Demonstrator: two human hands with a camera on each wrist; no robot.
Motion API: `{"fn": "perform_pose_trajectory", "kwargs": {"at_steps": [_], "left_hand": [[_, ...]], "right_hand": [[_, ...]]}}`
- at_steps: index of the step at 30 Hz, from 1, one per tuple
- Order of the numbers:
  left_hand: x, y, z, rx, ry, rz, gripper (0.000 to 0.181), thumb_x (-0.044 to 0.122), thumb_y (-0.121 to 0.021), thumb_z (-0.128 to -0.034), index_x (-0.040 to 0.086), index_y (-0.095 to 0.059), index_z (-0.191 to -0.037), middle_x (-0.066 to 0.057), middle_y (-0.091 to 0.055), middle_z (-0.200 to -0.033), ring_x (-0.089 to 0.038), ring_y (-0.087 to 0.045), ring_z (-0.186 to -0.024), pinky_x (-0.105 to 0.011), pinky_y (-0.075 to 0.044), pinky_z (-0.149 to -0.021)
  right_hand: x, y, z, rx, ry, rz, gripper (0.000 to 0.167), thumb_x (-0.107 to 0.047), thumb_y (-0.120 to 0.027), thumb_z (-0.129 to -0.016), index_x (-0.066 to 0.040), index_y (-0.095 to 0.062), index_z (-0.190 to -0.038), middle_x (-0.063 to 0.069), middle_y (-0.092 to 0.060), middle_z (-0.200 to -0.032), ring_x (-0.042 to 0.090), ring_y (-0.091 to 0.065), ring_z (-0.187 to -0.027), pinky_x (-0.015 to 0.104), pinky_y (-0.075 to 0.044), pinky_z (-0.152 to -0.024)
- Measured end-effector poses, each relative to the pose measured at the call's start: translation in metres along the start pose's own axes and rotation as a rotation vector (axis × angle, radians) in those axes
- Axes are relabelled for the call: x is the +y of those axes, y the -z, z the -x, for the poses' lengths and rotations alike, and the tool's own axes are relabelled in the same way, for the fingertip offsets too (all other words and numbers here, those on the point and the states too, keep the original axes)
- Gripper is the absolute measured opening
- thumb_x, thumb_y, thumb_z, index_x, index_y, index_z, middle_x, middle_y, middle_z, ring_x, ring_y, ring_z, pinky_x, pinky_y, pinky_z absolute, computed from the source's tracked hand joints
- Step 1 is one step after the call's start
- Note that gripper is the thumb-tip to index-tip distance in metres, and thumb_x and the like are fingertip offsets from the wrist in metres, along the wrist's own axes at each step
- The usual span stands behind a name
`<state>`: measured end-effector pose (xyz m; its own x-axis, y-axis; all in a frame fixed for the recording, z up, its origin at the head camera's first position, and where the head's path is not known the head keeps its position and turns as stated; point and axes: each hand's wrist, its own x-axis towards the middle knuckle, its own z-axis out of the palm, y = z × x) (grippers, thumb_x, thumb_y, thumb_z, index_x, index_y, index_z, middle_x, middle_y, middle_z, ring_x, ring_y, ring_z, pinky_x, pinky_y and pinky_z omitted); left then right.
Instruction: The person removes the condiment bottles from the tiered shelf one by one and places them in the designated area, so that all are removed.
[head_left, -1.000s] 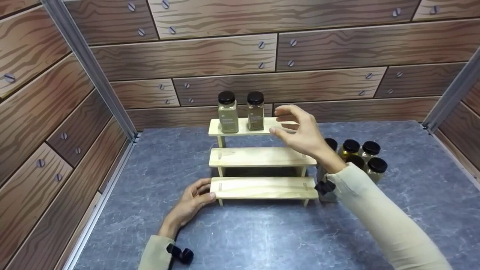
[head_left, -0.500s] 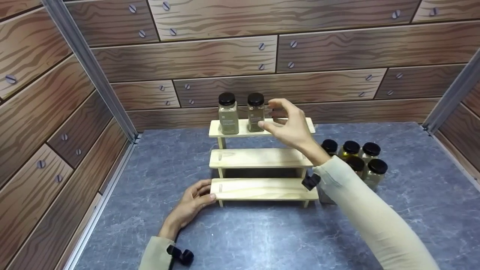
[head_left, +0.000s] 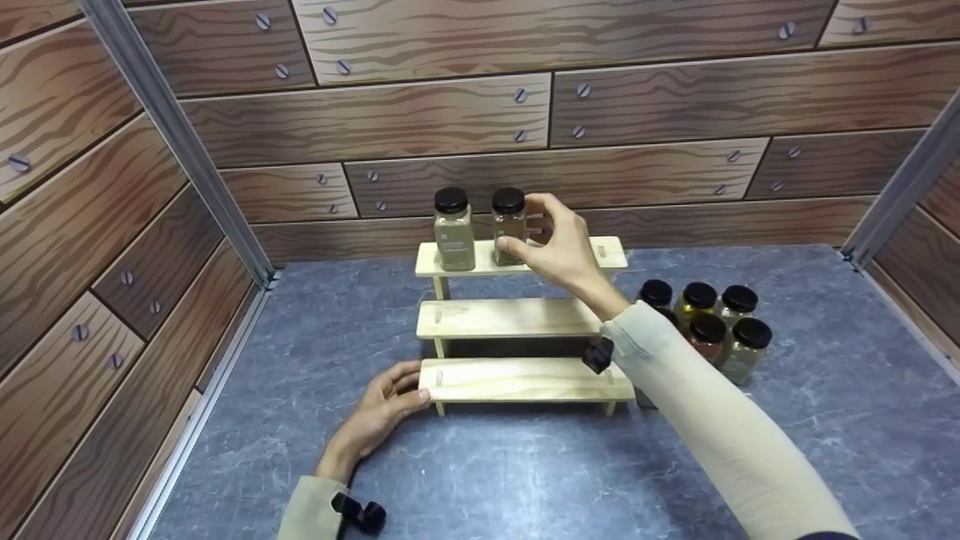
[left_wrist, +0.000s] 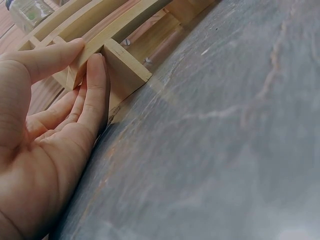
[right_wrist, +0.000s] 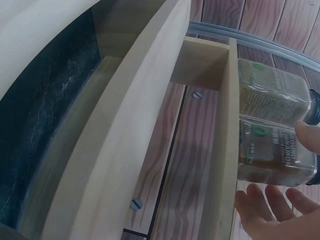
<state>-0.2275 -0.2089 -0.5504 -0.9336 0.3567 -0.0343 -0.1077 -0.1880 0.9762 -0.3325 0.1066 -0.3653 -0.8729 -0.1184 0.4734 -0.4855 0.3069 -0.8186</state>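
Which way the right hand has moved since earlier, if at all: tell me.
Yes: the right hand has moved left along the top shelf, to a jar.

L sleeve [head_left: 306, 510] and R sleeve [head_left: 705, 412] are pale cream-green fabric, R one w/ small wrinkles near cuff. L wrist mount [head_left: 370, 516] and R wrist mount [head_left: 598, 355] are blk., small, angular. L hand [head_left: 379, 411], R hand [head_left: 561, 253]: bare.

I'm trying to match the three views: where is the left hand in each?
Head: left hand, below and left of centre, at the front left of the wooden rack.
Left wrist: on the left side, fingertips against the rack.
Right wrist: not in it.
Shared landmark: the rack, in all three.
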Motion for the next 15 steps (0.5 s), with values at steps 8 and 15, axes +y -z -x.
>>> {"fn": "perform_pose_trajectory", "kwargs": {"at_steps": [8, 15], "left_hand": [[0.0015, -0.0003, 0.0005, -0.017, -0.019, 0.007, 0.067, -0.001, -0.069, -0.0982, -0.016, -0.034, -0.153, -0.017, -0.061, -0.14, -0.021, -0.068, -0.119, -0.036, -0.06, -0.108], [0.0007, -0.0009, 0.0005, -0.007, -0.005, -0.002, 0.068, -0.001, -0.07, -0.0979, -0.016, -0.034, -0.154, -0.02, -0.059, -0.143, -0.022, -0.068, -0.119, -0.036, -0.06, -0.108]], "right_hand": [[0.0035, -0.0032, -0.0041, 0.01, -0.007, 0.025, 0.061, -0.015, -0.094, -0.081, -0.004, -0.066, -0.134, 0.016, -0.074, -0.122, 0.031, -0.075, -0.107, 0.042, -0.063, -0.1], [0.0041, -0.0062, -0.0036, 0.006, -0.026, 0.023, 0.061, -0.017, -0.095, -0.08, -0.006, -0.067, -0.134, 0.013, -0.076, -0.12, 0.03, -0.075, -0.106, 0.039, -0.063, -0.099]]}}
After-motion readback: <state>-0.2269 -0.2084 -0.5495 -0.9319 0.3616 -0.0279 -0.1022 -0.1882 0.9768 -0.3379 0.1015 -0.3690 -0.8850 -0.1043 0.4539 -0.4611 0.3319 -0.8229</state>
